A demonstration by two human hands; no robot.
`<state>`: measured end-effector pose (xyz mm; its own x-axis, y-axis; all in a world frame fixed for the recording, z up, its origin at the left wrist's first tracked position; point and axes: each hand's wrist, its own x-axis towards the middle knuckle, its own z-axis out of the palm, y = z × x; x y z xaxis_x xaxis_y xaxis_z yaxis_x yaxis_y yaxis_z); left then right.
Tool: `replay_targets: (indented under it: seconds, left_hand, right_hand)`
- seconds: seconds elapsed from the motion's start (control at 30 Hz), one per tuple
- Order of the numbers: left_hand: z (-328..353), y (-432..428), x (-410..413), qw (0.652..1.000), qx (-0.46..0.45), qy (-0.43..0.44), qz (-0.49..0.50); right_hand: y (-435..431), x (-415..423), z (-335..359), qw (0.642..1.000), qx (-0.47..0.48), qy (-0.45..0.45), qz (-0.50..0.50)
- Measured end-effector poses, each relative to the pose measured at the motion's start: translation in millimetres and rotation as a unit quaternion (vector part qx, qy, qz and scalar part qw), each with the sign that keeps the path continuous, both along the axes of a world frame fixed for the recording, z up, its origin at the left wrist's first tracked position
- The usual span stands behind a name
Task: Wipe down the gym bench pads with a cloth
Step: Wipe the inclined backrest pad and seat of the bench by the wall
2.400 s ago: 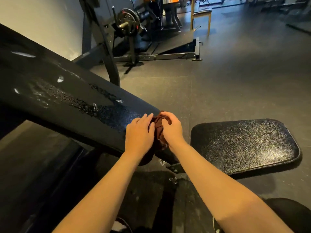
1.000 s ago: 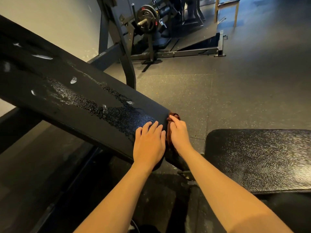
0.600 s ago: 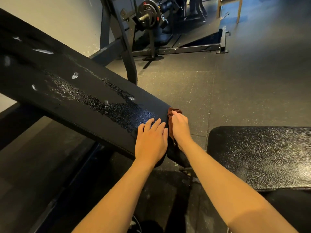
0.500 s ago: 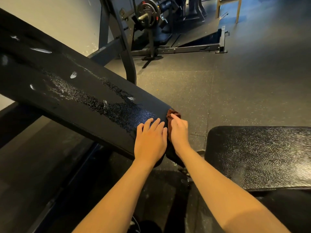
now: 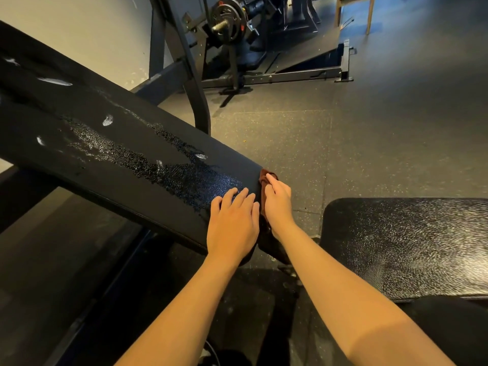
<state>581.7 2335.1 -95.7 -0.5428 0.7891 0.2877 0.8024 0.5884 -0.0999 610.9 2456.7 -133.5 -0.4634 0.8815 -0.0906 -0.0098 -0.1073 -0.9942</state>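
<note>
Left hand (image 5: 232, 223) flat on back pad (image 5: 118, 143), fingers straight — right hand (image 5: 278, 204) presses cloth (image 5: 264, 178) against its end, fingers extended.

One head-worn wide-angle view looks forward and steeply down, close over both forearms. The inclined back pad (image 5: 118, 143) crosses the left, the seat pad (image 5: 409, 247) lies near right, and a weight machine (image 5: 229, 22) stands far across the floor (image 5: 369, 141).

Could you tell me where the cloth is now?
Head view, centre: the brown cloth is pressed against the lower end of the inclined back pad by the right hand, just right of the left hand.
</note>
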Motion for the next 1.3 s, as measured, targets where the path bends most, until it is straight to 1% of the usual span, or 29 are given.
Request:
replay_targets:
  seconds: [0.13, 0.2, 0.33, 0.4, 0.47, 0.57, 0.7, 0.87, 0.93, 1.0, 1.13, 1.23, 1.3]
  left_hand:
    - [-2, 2, 1, 1.0, 0.013, 0.009, 0.003]
    - [-3, 2, 1, 1.0, 0.013, 0.006, 0.0]
    - [-3, -1, 0, 1.0, 0.0, 0.008, -0.005]
    - [-4, -1, -1, 1.0, -0.003, 0.007, -0.008]
    - [-4, -1, -1, 1.0, -0.001, 0.005, -0.009]
    - [-4, 1, -1, 1.0, 0.008, 0.01, -0.006]
    - [-2, 0, 1, 0.999, 0.04, -0.006, -0.01]
    - [2, -16, 2, 0.992, 0.113, -0.015, -0.054]
    - [0, -26, 4, 0.99, 0.13, -0.018, -0.061]
    - [-4, -38, 10, 0.988, 0.137, -0.013, -0.071]
    - [-15, -61, 12, 0.986, 0.139, -0.026, -0.086]
    - [-13, -72, 10, 0.984, 0.15, -0.05, -0.087]
    - [-7, -76, 9, 0.987, 0.139, -0.04, -0.068]
  right_hand:
    - [-31, 15, -18, 0.999, 0.027, -0.012, -0.02]
    - [-39, 24, -24, 0.998, 0.048, -0.024, -0.013]
    - [-22, 24, -17, 0.995, 0.085, -0.059, -0.01]
    - [-7, 13, -7, 0.996, 0.07, -0.053, -0.008]
    - [1, 3, 0, 0.999, 0.033, -0.029, 0.001]
    - [-2, -1, 1, 1.0, 0.002, 0.0, 0.012]
    - [-14, 12, -2, 1.0, 0.008, -0.012, 0.022]
    - [-46, 27, -10, 0.998, 0.038, -0.027, 0.048]
    - [-57, 32, -11, 0.998, 0.033, -0.035, 0.046]
    - [-69, 37, -12, 0.999, 0.019, -0.027, 0.035]
    - [-95, 51, -13, 0.997, 0.053, -0.036, 0.037]
    - [-111, 64, -13, 0.993, 0.085, -0.062, 0.044]
    - [-114, 68, -11, 0.991, 0.093, -0.084, 0.048]
